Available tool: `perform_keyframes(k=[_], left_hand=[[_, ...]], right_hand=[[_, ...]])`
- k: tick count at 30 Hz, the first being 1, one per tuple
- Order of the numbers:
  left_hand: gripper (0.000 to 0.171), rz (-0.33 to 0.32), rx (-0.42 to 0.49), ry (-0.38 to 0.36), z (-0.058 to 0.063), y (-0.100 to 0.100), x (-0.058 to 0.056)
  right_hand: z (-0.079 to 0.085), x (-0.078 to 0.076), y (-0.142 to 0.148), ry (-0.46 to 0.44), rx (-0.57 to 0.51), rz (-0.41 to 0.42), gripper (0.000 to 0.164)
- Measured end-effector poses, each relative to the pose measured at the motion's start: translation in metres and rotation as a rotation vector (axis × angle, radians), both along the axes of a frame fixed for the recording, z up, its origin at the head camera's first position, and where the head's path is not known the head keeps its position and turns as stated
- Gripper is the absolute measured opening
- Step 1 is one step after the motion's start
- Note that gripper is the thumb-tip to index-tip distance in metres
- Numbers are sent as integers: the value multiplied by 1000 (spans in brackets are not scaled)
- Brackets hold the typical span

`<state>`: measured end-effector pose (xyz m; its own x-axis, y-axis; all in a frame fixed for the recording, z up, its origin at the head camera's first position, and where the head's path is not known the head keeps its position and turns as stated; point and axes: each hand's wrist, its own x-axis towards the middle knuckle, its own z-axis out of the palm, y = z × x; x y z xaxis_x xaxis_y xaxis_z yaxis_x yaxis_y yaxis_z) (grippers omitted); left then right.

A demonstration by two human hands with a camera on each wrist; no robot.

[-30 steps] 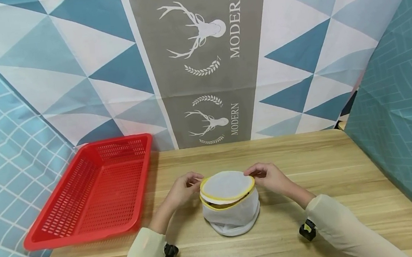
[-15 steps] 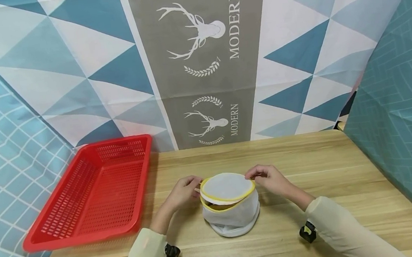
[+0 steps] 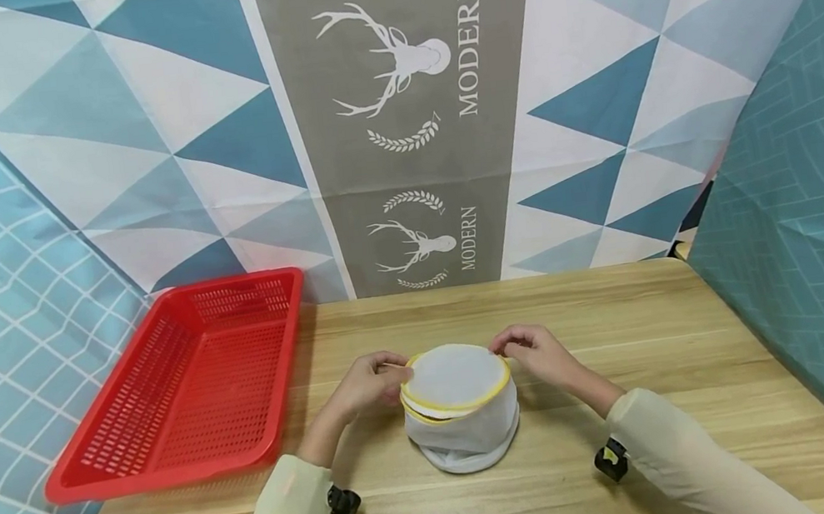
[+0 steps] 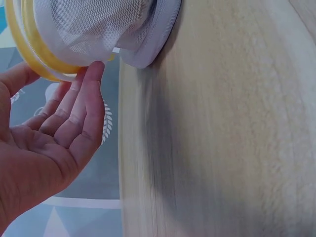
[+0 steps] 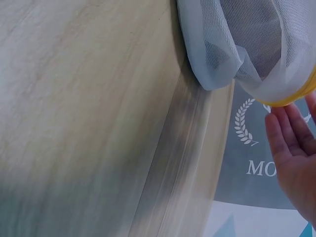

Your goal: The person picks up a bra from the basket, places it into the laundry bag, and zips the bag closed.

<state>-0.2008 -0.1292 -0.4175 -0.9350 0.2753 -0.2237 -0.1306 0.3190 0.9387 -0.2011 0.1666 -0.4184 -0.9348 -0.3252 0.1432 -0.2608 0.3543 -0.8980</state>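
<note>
A round white mesh laundry bag [image 3: 469,444] with yellow trim stands on the table, its lid [image 3: 455,376] lying over the top. A narrow gap shows between lid and body at the front left. My left hand [image 3: 368,383] pinches the left rim, thumb on the lid's edge and fingers below. In the left wrist view those fingers [image 4: 94,94] touch the mesh side under the yellow trim [image 4: 34,49]. My right hand [image 3: 539,354] pinches the rim at the back right. The right wrist view shows its fingertips against the yellow edge [image 5: 286,102]; the thumb is partly cut off.
A red perforated plastic basket [image 3: 271,422] stands at the left of the wooden table [image 3: 613,303]. Patterned cloth [image 3: 416,156] hangs behind the table, and more cloth hangs at both sides. Small black devices [image 3: 343,505] are worn on both wrists.
The lid has come down, and the gap at the front has narrowed. My left thumb has moved onto the lid's left edge. The right hand stays at the right rim with slight finger movement.
</note>
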Motion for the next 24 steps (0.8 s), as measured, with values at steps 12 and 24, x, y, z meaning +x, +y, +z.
perform_keyframes(k=[12,24], left_hand=[[48,-105,51,9,2,-7,0],[52,-133,104,-21,-1,-8,0]], right_hand=[[5,-14,-23,-172,179,-153,42],[4,-18,-33,-362,179,-106,47]])
